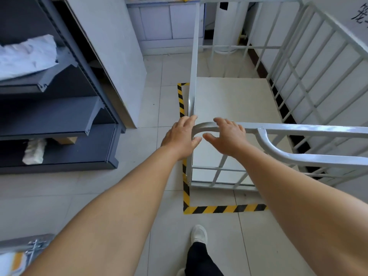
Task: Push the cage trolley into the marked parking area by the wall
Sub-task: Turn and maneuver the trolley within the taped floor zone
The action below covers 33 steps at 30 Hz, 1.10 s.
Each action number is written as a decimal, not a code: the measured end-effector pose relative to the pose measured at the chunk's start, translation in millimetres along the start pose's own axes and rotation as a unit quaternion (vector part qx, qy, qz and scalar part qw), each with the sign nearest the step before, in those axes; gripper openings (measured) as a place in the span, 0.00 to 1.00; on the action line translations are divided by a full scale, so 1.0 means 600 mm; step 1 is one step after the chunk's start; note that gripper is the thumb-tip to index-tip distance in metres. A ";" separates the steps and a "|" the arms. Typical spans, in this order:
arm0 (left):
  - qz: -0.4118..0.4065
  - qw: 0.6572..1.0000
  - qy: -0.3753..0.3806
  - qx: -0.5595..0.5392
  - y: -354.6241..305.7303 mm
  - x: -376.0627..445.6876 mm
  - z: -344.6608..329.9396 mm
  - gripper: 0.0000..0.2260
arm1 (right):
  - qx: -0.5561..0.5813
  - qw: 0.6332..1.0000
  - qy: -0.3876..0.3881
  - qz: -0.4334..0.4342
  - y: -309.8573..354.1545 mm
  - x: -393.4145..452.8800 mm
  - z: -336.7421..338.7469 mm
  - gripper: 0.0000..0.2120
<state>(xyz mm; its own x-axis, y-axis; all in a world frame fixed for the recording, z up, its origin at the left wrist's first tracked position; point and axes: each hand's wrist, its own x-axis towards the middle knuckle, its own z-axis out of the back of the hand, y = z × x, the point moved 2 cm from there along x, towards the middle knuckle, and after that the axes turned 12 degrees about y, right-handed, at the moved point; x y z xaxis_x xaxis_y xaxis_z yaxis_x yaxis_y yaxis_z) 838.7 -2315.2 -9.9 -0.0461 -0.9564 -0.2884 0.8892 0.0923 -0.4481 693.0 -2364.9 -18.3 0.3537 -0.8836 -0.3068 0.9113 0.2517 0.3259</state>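
The white metal cage trolley [310,130] stands against the wall [338,8] on the right, its cream floor plate [235,100] open to view. Yellow-and-black floor tape [225,209] marks the parking area; the trolley's base lies inside the front strip and right beside the left strip [181,100]. My left hand [180,137] wraps the rounded near-left corner of the top rail, thumb under it. My right hand [229,136] lies over the same rail just to the right, fingers on top, thumb below, loosely closed.
A dark shelving unit [59,116] with wrapped parcels fills the left side, and a white panel [111,46] leans beside it. A pale cabinet [165,22] and a white cylinder [227,26] stand at the back. My shoe [199,235] is on the tiles behind the tape.
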 end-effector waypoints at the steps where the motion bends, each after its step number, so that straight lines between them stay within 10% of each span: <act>1: 0.003 1.000 0.004 0.000 0.003 0.013 0.006 0.30 | 0.001 1.000 0.003 0.001 0.005 0.016 0.002 0.33; 11: -0.013 0.995 0.092 -0.047 0.034 0.106 0.046 0.31 | 0.000 0.998 0.053 -0.019 0.060 0.125 -0.003 0.29; 33: -0.262 0.911 0.179 0.262 0.115 0.217 0.061 0.37 | -0.124 0.971 0.039 -0.199 0.069 0.130 -0.058 0.18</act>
<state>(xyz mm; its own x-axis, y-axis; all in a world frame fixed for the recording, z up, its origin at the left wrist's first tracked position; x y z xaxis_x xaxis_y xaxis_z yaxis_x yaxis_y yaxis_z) 910.9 -2443.3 -47.6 -0.5887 -0.6706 -0.4515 0.7936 -0.5858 -0.1646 766.0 -2409.8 -59.8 -0.0308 -0.9000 -0.4348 0.9984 -0.0074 -0.0554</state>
